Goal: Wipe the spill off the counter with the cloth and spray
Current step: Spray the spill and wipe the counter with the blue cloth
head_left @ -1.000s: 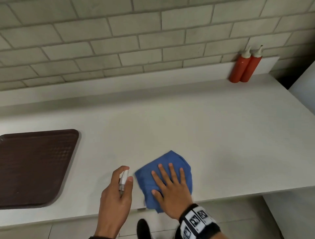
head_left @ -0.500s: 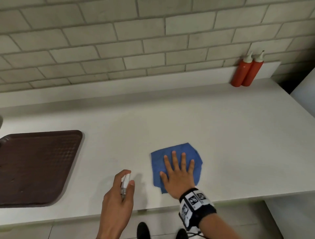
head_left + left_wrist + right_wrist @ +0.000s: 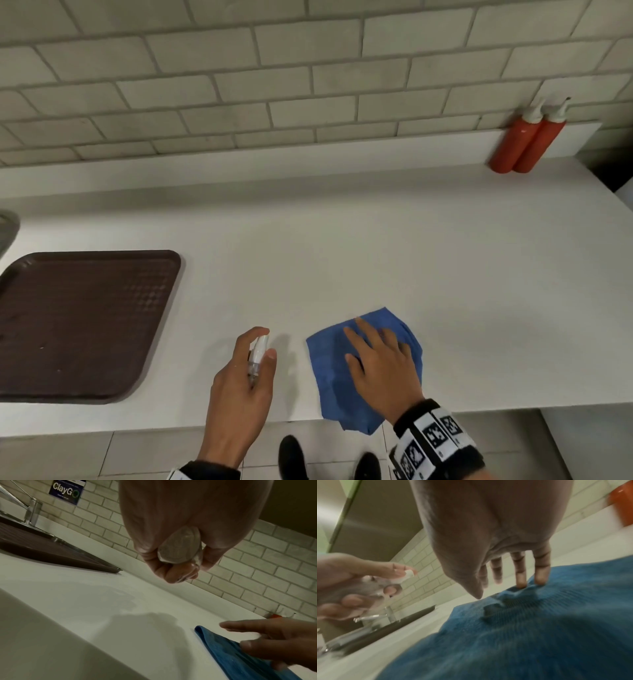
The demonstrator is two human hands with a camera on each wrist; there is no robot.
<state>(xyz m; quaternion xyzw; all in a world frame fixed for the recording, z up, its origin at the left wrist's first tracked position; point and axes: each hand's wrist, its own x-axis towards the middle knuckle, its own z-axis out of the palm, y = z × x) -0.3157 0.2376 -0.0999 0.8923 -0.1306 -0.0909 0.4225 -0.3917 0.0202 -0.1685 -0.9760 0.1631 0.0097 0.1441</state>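
Note:
A blue cloth lies on the white counter at its front edge, one corner hanging over. My right hand presses flat on the cloth with straight, spread fingers. To its left, my left hand grips a small clear spray bottle, held just above the counter with its white top pointing away from me. The bottle's base shows between the curled fingers in the left wrist view. A faint wet patch shines on the counter beyond the bottle.
A dark brown tray lies on the counter at the left, beside a sink with a metal tap. Two red squeeze bottles stand at the back right against the tiled wall. The counter ends at the right.
My right hand has slid the cloth toward me and a little to the right; its corner now hangs over the front edge. The left hand keeps holding the bottle in about the same place.

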